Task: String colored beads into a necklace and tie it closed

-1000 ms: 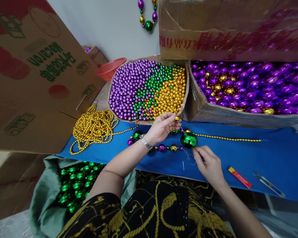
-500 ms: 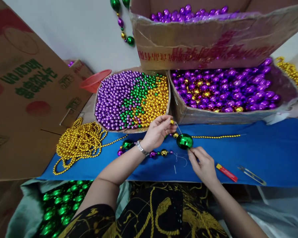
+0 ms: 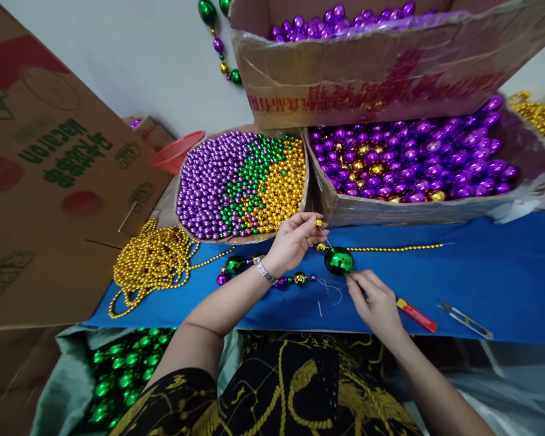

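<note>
The left hand (image 3: 293, 242) hovers above the blue cloth-covered table (image 3: 481, 278), fingertips pinched together on a small round gold bead (image 3: 319, 223); a thin thread or needle slants from it down to the large shiny green oval bead (image 3: 339, 260); the right hand (image 3: 376, 303) sits just beside that green bead, thumb and forefinger closed at its lower edge, on the bead or the thread, too fine to tell; behind the left wrist lies the half-strung strand of purple, green and gold beads (image 3: 290, 280); a thin gold bead chain (image 3: 395, 248) runs off to the right. Risk, as a judgement: that gold bead is tiny and glossy, so a slack pinch could let it drop and roll on the cloth; a tug on the loose white thread end (image 3: 329, 293) could slide strung beads off. A red-handled cutter (image 3: 416, 315) and metal thread snips (image 3: 465, 321) lie near the right hand.
</note>
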